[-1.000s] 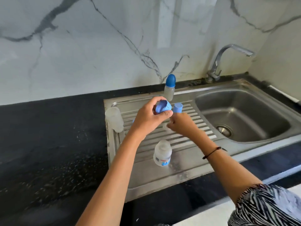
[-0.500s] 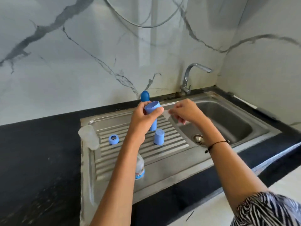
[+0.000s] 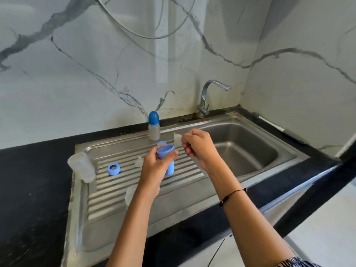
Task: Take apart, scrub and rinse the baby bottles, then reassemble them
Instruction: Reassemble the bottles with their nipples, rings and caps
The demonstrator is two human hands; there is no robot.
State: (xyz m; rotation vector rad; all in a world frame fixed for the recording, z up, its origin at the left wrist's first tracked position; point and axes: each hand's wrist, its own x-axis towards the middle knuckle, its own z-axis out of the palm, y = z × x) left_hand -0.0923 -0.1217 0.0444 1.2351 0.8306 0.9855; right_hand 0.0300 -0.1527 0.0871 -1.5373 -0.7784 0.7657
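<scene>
- We note the marble-patterned wall (image 3: 96,74) behind the work area, with a thin looped cable (image 3: 154,36) hanging in front of it
- Black countertop (image 3: 34,180) surrounds the steel sink unit on the left and front
- Sink basin (image 3: 250,149) sits at the right of the unit; the tap (image 3: 207,97) stands behind it, spout turned over the basin
- Ribbed drainboard (image 3: 115,191) lies left of the basin and carries the bottle parts
- Our right hand (image 3: 200,149) is raised near the seam between drainboard and basin, fingers curled, pinching a clear nipple (image 3: 177,139) at its upper left
- Our left hand (image 3: 154,166) is held over the drainboard, fingers and thumb wrapped round a blue cap (image 3: 165,150) with its open mouth facing up; nipple and cap are near each other but apart
- Left forearm crosses the drainboard and covers most of a clear bottle (image 3: 130,195) lying at its front
- A capped bottle (image 3: 154,126) stands upright at the back edge of the drainboard, dark blue cap on
- An open clear bottle body (image 3: 81,169) stands at the drainboard's left edge
- A second blue cap (image 3: 170,167) stands on the ribs, partly hidden by the left hand; another (image 3: 161,143) shows just behind the held cap
- A blue collar ring (image 3: 114,169) lies on the ribs near the open bottle body
- A small clear nipple (image 3: 138,162) sits on the ribs just left of the left hand
- A dark cord bracelet (image 3: 232,195) circles the right wrist
</scene>
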